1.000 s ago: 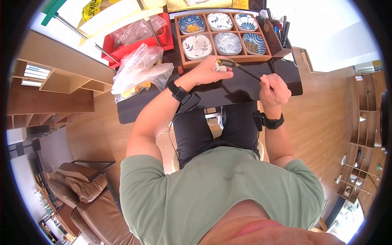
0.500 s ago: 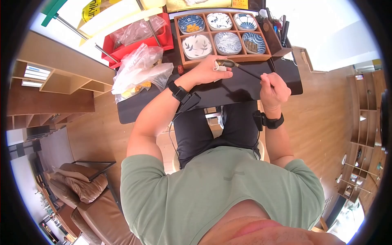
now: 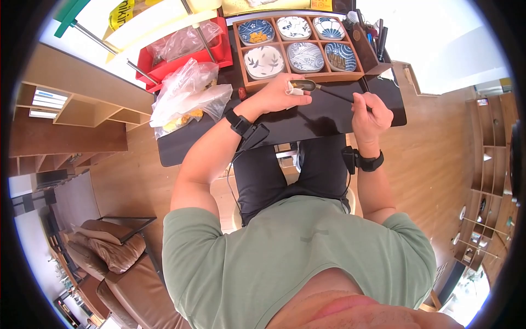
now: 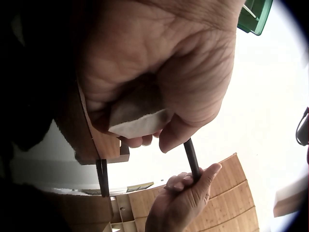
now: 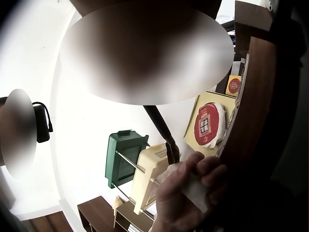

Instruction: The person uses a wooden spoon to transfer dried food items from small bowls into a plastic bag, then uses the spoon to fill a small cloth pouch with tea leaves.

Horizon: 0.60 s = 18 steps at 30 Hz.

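My left hand (image 3: 275,98) holds a small white pouch (image 3: 296,92) above the front edge of the wooden divided tray. In the left wrist view, the fingers curl round the pouch (image 4: 140,123). My right hand (image 3: 373,119) pinches the end of a dark long-handled spoon (image 3: 335,94), which slants toward the left hand. The spoon's bowl lies at the mouth of the pouch, and the right wrist view has the spoon (image 5: 161,125) reaching down to it. The pouch's inside is hidden.
The divided tray (image 3: 274,83) bears several patterned dishes, one with orange pieces (image 3: 257,37), one with brown bits (image 3: 339,60). Plastic bags (image 3: 189,96) and a red bin (image 3: 224,52) stand left. A pen holder (image 3: 370,55) is right. A red date-like piece (image 3: 242,94) lies on the dark table (image 3: 329,115).
My right hand has shifted slightly right and away from my body, taking the spoon's handle end with it. The left hand and the pouch stay nearly in place.
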Motion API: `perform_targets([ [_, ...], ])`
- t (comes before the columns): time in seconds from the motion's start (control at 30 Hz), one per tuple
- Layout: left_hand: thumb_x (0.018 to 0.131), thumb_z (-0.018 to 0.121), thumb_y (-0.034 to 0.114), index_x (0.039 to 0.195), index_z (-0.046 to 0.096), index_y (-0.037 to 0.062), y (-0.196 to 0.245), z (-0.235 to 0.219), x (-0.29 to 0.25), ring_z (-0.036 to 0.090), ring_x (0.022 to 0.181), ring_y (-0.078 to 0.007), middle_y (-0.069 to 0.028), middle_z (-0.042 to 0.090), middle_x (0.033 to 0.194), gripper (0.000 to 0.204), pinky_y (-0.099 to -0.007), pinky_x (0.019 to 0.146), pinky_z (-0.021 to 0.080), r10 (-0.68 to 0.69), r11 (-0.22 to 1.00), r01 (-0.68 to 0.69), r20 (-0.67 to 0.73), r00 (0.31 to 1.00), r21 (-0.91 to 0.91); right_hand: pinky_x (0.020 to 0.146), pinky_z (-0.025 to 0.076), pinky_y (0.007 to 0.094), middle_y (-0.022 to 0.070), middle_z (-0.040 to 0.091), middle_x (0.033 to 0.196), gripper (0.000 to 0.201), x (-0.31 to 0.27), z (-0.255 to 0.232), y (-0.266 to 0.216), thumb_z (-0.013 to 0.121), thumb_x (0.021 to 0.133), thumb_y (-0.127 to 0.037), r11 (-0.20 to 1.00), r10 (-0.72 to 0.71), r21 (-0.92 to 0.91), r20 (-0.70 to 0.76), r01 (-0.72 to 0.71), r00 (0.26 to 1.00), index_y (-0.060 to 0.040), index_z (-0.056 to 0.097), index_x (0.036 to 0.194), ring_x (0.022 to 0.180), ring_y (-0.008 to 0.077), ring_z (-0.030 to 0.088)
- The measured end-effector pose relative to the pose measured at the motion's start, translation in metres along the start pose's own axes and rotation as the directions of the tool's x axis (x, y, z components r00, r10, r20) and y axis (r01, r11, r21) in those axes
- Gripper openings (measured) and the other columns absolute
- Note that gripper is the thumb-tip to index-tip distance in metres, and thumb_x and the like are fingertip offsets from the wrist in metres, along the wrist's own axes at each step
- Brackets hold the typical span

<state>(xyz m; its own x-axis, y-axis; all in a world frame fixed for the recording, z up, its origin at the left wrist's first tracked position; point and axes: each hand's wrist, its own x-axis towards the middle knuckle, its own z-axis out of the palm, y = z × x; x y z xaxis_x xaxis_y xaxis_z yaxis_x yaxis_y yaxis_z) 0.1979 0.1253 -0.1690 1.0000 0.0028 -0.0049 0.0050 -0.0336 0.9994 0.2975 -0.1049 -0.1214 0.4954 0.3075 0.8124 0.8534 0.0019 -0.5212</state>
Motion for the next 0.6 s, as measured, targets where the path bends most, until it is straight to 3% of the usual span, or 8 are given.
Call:
perform_targets([
  [0.07, 0.082, 0.084, 0.018, 0.118, 0.063, -0.0055, 0.0, 0.0, 0.001, 0.065, 0.091, -0.0089, -0.0046, 0.071, 0.099, 0.047, -0.0246, 0.082, 0.051, -0.009, 1.0, 0.008, -0.002, 1.0, -0.024, 0.049, 0.041, 0.0232, 0.0063, 0.06, 0.06, 0.014, 0.001, -0.002, 0.001, 0.079, 0.082, 0.002, 1.0, 0.029, 0.007, 0.008, -0.029, 1.0, 0.0014, 0.067, 0.075, 0.051, 0.0128, 0.054],
  [0.13, 0.082, 0.084, 0.017, 0.116, 0.064, -0.005, 0.006, 0.002, -0.002, 0.065, 0.091, -0.0087, -0.0047, 0.071, 0.099, 0.046, -0.0245, 0.082, 0.051, -0.019, 0.999, 0.018, -0.022, 1.0, -0.032, 0.049, 0.042, 0.0237, 0.0066, 0.06, 0.061, 0.015, 0.004, -0.003, 0.002, 0.08, 0.081, 0.002, 0.998, 0.057, 0.015, 0.017, -0.057, 0.998, 0.0013, 0.067, 0.074, 0.051, 0.0134, 0.055],
  [0.2, 0.082, 0.084, 0.017, 0.115, 0.064, -0.0044, 0.006, 0.003, -0.002, 0.065, 0.091, -0.0086, -0.0048, 0.071, 0.099, 0.044, -0.0244, 0.082, 0.051, -0.029, 0.999, 0.027, -0.041, 0.999, -0.041, 0.049, 0.046, 0.0248, 0.0069, 0.062, 0.062, 0.018, 0.011, -0.004, 0.002, 0.085, 0.078, -0.002, 0.989, -0.147, 0.001, 0.045, 0.147, 0.988, 0.0004, 0.067, 0.075, 0.052, 0.0164, 0.058],
  [0.23, 0.082, 0.084, 0.017, 0.113, 0.064, -0.0033, 0.002, 0.003, -0.001, 0.064, 0.091, -0.0083, -0.0043, 0.071, 0.098, 0.042, -0.0244, 0.081, 0.051, -0.003, 1.0, 0.002, -0.036, 0.999, -0.027, 0.049, 0.046, 0.0248, 0.0069, 0.062, 0.062, 0.018, 0.013, -0.005, -0.001, 0.085, 0.078, -0.002, 0.989, -0.147, 0.0, 0.045, 0.147, 0.988, 0.0004, 0.067, 0.075, 0.052, 0.0164, 0.058],
  [0.4, 0.082, 0.084, 0.017, 0.106, 0.066, -0.0001, 0.001, 0.003, 0.0, 0.063, 0.089, -0.0071, -0.0021, 0.07, 0.095, 0.035, -0.0243, 0.08, 0.05, 0.03, 1.0, -0.03, -0.028, 0.999, -0.008, 0.047, 0.047, 0.0263, 0.0058, 0.063, 0.063, 0.026, 0.025, -0.005, -0.014, 0.091, 0.071, -0.012, 0.908, -0.403, -0.087, 0.088, 0.41, 0.911, -0.0026, 0.068, 0.078, 0.052, 0.0197, 0.059],
  [0.5, 0.082, 0.081, 0.01, 0.112, 0.067, -0.0002, 0.002, 0.001, 0.0, 0.064, 0.093, -0.0119, -0.0042, 0.071, 0.098, 0.034, -0.028, 0.085, 0.05, 0.019, 0.999, -0.02, 0.023, 1.0, 0.041, 0.049, 0.046, 0.0273, 0.0067, 0.064, 0.064, 0.027, 0.032, -0.007, -0.028, 0.089, 0.074, -0.015, 0.884, -0.433, -0.118, 0.158, 0.452, 0.888, -0.0026, 0.066, 0.078, 0.053, 0.0222, 0.061],
  [0.6, 0.082, 0.084, 0.019, 0.102, 0.066, 0.0013, 0.0, 0.003, 0.0, 0.062, 0.085, -0.007, -0.0001, 0.069, 0.091, 0.032, -0.0245, 0.078, 0.049, 0.07, 0.997, -0.07, 0.0, 0.998, 0.024, 0.049, 0.046, 0.027, 0.0062, 0.064, 0.065, 0.026, 0.037, -0.008, -0.033, 0.089, 0.074, -0.015, 0.872, -0.449, -0.13, 0.173, 0.473, 0.876, -0.0033, 0.065, 0.077, 0.053, 0.0219, 0.061],
])
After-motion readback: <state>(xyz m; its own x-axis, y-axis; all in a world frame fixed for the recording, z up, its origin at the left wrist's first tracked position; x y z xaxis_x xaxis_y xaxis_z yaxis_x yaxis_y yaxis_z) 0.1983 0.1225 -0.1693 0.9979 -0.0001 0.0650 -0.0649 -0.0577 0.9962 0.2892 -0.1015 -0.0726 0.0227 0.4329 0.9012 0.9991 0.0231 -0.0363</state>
